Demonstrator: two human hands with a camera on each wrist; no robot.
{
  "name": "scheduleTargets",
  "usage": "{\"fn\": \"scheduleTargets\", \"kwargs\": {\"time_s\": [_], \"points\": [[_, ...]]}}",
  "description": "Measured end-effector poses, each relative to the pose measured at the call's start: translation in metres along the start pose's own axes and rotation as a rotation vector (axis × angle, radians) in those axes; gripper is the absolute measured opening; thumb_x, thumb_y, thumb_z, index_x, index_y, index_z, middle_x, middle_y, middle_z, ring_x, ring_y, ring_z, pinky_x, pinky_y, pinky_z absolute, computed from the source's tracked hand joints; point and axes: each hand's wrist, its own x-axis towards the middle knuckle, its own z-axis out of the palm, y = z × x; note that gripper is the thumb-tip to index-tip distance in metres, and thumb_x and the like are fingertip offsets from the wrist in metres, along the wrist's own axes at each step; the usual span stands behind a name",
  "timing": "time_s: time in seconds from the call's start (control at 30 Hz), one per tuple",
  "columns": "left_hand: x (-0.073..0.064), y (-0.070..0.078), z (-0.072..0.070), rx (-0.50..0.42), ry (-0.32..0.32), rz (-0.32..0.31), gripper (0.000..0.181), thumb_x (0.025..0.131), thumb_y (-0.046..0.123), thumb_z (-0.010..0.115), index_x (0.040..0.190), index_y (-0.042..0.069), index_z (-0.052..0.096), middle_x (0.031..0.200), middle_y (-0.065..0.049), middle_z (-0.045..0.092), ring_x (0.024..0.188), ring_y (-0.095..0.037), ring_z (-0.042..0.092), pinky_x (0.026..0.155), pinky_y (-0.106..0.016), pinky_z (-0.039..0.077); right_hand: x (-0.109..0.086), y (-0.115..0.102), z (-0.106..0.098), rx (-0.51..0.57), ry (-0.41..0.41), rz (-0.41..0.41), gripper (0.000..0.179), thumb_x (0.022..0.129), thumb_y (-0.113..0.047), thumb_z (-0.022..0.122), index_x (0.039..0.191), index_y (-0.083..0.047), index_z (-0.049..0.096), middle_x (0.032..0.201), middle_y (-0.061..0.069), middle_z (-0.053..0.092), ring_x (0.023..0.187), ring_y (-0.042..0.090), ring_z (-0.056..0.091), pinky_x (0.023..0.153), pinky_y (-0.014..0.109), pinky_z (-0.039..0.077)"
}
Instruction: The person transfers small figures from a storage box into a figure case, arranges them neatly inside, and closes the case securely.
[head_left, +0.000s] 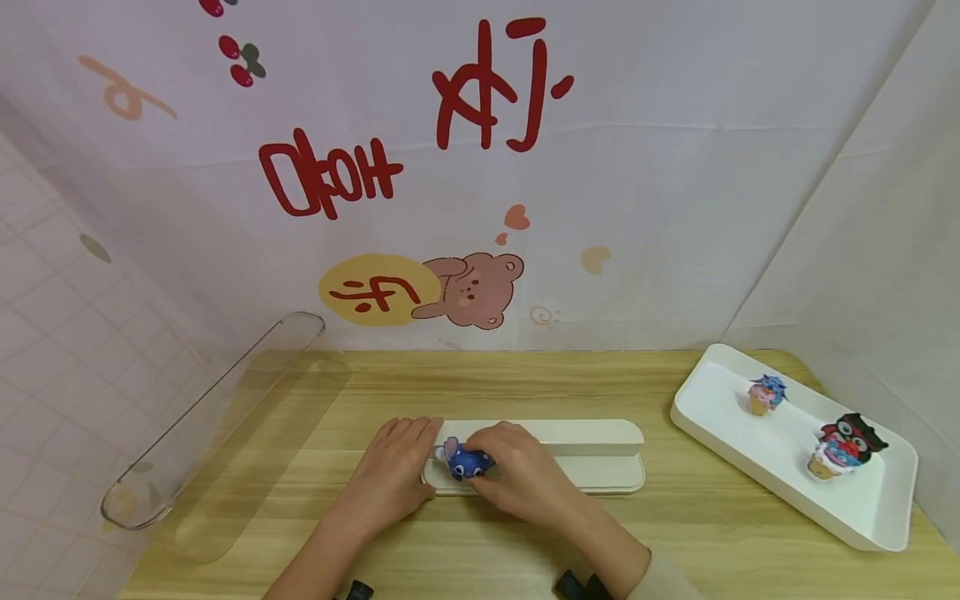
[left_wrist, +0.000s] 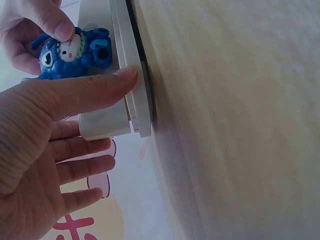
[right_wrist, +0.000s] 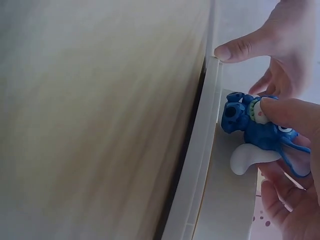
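A white two-step display stand (head_left: 592, 472) lies on the wooden table. My right hand (head_left: 525, 471) pinches a blue figurine (head_left: 467, 460) with large ears and a pale face at the left part of the stand's lower step. In the right wrist view the figurine (right_wrist: 260, 132) lies sideways, with a white rounded piece (right_wrist: 250, 159) beside it. My left hand (head_left: 397, 467) is at the stand's left end. Its thumb (left_wrist: 100, 92) presses the front edge while the other fingers extend nearly straight past the end and back.
A white tray (head_left: 757, 462) at the right holds several small figures, among them an ice-cream-cone figure (head_left: 761, 396) and a dark owl-like one (head_left: 855, 433). A clear plastic cover (head_left: 225, 442) stands at the left. Printed white cloth (head_left: 637, 208) hangs behind the table.
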Motion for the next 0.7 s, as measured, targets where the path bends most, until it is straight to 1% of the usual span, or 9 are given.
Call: {"fn": "scheduleTargets", "kwargs": {"time_s": [0.17, 0.3, 0.4, 0.53, 0.7], "points": [[-0.0001, -0.0009, 0.0016, 0.019, -0.012, -0.003, 0.094, 0.066, 0.022, 0.102, 0.144, -0.003, 0.056, 0.135, -0.016, 0.064, 0.123, -0.033, 0.059, 0.114, -0.054, 0.042, 0.0022, -0.0006, 0.004, -0.013, -0.011, -0.012, 0.039, 0.076, -0.013, 0.094, 0.109, -0.011, 0.073, 0.105, -0.003, 0.075, 0.101, 0.011, 0.066, 0.093, 0.033, 0.056], [-0.0008, -0.0008, 0.0021, 0.018, 0.002, 0.005, 0.093, 0.065, 0.02, 0.101, 0.143, -0.004, 0.056, 0.134, -0.016, 0.064, 0.122, -0.033, 0.06, 0.112, -0.055, 0.043, 0.0022, -0.0001, 0.0069, -0.042, -0.004, -0.036, 0.039, 0.076, -0.015, 0.094, 0.108, -0.01, 0.073, 0.107, -0.002, 0.075, 0.101, 0.013, 0.065, 0.094, 0.034, 0.055], [-0.0009, -0.0006, 0.0019, 0.015, 0.004, 0.007, 0.092, 0.066, 0.019, 0.101, 0.142, -0.004, 0.057, 0.134, -0.016, 0.064, 0.121, -0.033, 0.06, 0.112, -0.055, 0.043, 0.003, -0.0007, 0.0069, -0.073, -0.01, -0.036, 0.038, 0.077, -0.017, 0.094, 0.108, -0.011, 0.073, 0.109, -0.002, 0.074, 0.103, 0.013, 0.065, 0.093, 0.033, 0.056], [-0.0003, -0.0002, 0.0007, 0.012, -0.004, 0.002, 0.091, 0.066, 0.019, 0.101, 0.142, -0.005, 0.057, 0.135, -0.017, 0.063, 0.122, -0.034, 0.059, 0.113, -0.055, 0.042, 0.0055, -0.0033, 0.0049, -0.093, -0.044, -0.005, 0.037, 0.079, -0.021, 0.094, 0.109, -0.012, 0.074, 0.112, -0.002, 0.072, 0.104, 0.013, 0.065, 0.092, 0.033, 0.056], [0.0001, 0.0006, 0.0001, 0.012, -0.001, 0.006, 0.091, 0.066, 0.019, 0.101, 0.142, -0.005, 0.057, 0.134, -0.017, 0.064, 0.122, -0.034, 0.06, 0.113, -0.055, 0.042, 0.0078, -0.0055, 0.001, -0.079, -0.092, 0.044, 0.038, 0.08, -0.02, 0.093, 0.111, -0.011, 0.073, 0.112, 0.0, 0.072, 0.105, 0.014, 0.065, 0.093, 0.035, 0.057]]}}
